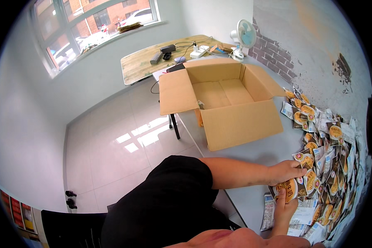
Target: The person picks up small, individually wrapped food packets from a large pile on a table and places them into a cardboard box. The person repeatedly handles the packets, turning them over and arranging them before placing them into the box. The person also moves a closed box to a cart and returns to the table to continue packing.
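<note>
A small brown-and-white food packet [290,189] with an orange oval and printed writing is held between my two hands above the table's right side. My left hand [283,172] grips its upper edge, the thumb stretched to the right. Along the lower edge, my right hand [284,206] pinches it with the thumb on top. Just beyond my fingers lies a large heap of similar packets [333,158], some printed side up and others showing white backs. One white-backed packet [267,212] rests left of my right wrist. Fingers beneath the held packet are hidden.
An opened cardboard box [241,122] with spread flaps stands on the grey table [248,161]. Behind it, a wood-topped table [136,63] carries a power strip [199,51], cables and small dark devices. A fan [245,35] stands near the wall, bordering the heap.
</note>
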Tool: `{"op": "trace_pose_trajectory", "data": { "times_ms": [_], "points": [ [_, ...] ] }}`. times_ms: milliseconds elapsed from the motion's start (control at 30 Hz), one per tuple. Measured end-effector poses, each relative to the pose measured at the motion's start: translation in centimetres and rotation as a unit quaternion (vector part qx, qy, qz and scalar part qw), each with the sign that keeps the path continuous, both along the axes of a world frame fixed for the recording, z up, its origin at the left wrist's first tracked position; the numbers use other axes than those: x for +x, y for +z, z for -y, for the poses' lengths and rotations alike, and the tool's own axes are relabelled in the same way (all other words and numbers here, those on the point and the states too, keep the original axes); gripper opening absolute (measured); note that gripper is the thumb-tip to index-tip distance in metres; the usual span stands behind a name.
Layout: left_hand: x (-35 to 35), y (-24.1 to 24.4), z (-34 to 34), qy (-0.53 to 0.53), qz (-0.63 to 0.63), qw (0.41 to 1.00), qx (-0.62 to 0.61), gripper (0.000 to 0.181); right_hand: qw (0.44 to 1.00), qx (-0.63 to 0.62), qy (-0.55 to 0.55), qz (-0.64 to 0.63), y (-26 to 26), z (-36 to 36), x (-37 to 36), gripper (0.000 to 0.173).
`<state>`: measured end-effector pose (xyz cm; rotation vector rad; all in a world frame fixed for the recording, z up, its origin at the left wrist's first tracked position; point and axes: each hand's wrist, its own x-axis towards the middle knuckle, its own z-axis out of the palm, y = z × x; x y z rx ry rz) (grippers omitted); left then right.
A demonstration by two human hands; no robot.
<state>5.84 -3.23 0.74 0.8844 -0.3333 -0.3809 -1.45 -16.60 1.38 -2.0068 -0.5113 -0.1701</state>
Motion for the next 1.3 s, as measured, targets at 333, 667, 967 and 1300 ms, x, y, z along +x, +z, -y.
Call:
{"op": "trace_pose_trajectory", "data": {
  "times_ms": [333,667,967,1300],
  "points": [
    [-0.7,1.4,-1.4,0.212,0.167,0.942,0.198,0.039,0.997,0.024,-0.017,-0.075,-0.6,0.0,0.6,0.032],
    [-0.9,-0.5,0.0,0.234,0.547,0.73,0.337,0.055,0.99,-0.134,0.042,-0.003,-1.9,1.7,0.9,0.024],
    [-0.3,0.8,-0.3,0.077,0.389,0.776,0.491,0.054,0.989,-0.131,0.027,0.069,-3.5,1.7,2.1,0.025],
    [-0.8,0.7,0.1,0.196,0.353,0.779,0.48,0.051,0.992,-0.041,0.015,0.117,-3.6,1.4,2.2,0.029]
  ]
}}
